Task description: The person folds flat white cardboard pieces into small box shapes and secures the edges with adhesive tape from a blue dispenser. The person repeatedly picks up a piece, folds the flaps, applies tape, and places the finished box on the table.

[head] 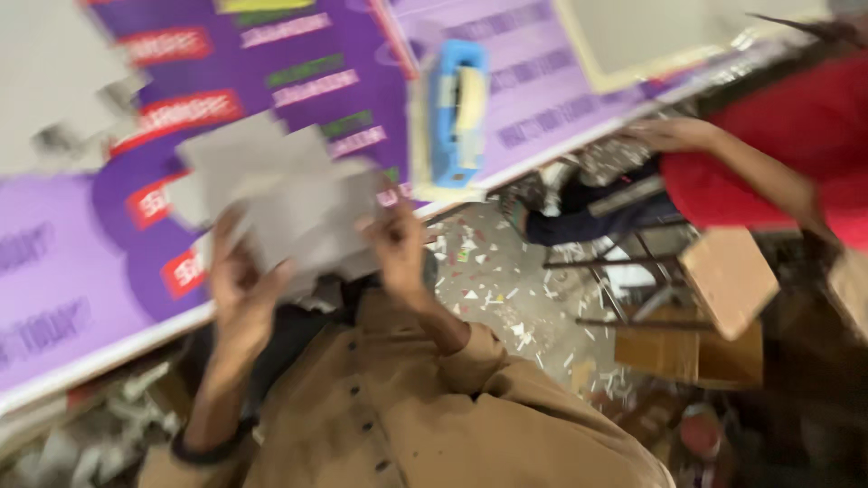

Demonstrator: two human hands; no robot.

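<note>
Both hands, left hand (242, 287) and right hand (398, 246), grip one flat grey cardboard piece (289, 203) with jagged edges above the purple printed counter (81, 271); one blue tape dispenser (457, 110) sits nearby.

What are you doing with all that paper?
The picture is blurry, but a person in a tan shirt holds grey paper pieces up with both hands: the left hand and the right hand each grip an edge. Below them lies a big purple printed sheet with a blue tape dispenser on it. Paper scraps litter the floor. Another person in a red top reaches a hand to the sheet's edge.
</note>
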